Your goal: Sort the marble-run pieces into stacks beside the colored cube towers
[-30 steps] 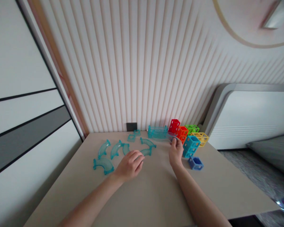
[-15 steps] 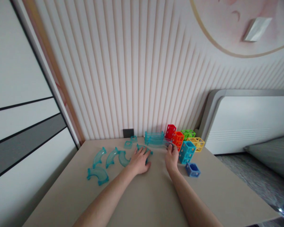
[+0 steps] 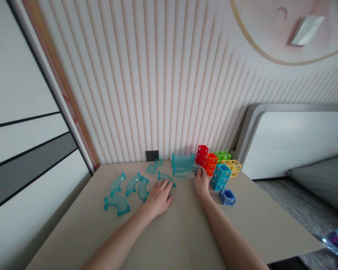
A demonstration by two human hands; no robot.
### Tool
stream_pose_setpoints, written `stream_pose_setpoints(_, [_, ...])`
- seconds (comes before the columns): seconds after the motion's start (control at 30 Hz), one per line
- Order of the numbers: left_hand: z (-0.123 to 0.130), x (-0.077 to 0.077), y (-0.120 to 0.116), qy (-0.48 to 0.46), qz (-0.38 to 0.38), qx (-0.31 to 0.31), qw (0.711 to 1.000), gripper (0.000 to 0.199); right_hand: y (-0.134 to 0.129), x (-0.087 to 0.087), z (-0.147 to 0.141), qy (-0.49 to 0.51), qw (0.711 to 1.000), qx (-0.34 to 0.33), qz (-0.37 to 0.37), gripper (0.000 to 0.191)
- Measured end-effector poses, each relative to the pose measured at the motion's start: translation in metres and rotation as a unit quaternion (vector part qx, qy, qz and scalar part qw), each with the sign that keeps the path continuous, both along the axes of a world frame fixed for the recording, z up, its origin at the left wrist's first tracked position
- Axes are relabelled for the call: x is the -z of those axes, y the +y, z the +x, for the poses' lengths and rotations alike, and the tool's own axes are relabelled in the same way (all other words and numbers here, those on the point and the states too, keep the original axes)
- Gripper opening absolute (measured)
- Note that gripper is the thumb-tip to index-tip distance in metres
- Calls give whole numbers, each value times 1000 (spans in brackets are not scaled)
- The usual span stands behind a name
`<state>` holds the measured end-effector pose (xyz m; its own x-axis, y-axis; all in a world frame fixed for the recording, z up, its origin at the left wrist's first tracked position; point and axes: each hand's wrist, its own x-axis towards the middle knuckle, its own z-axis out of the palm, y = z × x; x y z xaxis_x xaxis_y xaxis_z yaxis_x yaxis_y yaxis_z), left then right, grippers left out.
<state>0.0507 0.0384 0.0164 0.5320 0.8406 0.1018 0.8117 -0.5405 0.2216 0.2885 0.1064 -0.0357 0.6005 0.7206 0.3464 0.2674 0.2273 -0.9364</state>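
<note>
My left hand (image 3: 159, 198) lies with its fingers apart at the near side of a curved teal track piece (image 3: 166, 177), fingertips at its edge. My right hand (image 3: 202, 181) is closed beside the cube stacks, its fingers at the right end of clear teal pieces; what it pinches is too small to make out. Straight teal track pieces (image 3: 183, 160) stand by the wall. Left of my left hand lie more curved pieces, among them one (image 3: 143, 189) near my wrist and a wide one (image 3: 117, 203).
Red (image 3: 202, 154), orange (image 3: 210, 164), green (image 3: 222, 156), yellow (image 3: 235, 167) and blue (image 3: 221, 177) cube blocks stand at the right, with a dark blue cube (image 3: 227, 197) nearer. Small teal squares (image 3: 151, 169) lie at the back. A black box (image 3: 152, 155) is at the wall.
My left hand has moved back toward me and left, uncovering more of the curved piece under it. The curved piece by its wrist has turned and shifted left. My right hand has moved slightly left.
</note>
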Motion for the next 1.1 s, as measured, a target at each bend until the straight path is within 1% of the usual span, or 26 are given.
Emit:
stream_pose_setpoints(0.17, [-13, 6, -8, 0, 24, -6, 1000, 56, 5, 7, 2, -12, 1000, -15, -13, 47])
stream_pose_setpoints(0.4, [-23, 13, -20, 4, 59, -9, 998, 53, 7, 9, 3, -63, 998, -17, -22, 38])
stream_pose_setpoints(0.77, [-26, 16, -24, 1, 83, -9, 997, 51, 4, 8, 4, -156, 987, -19, -34, 26])
stream_pose_setpoints(1.1, [-33, 14, -27, -19, 87, -4, 996, 46, 1, 5, 12, -178, 981, -3, -75, 29])
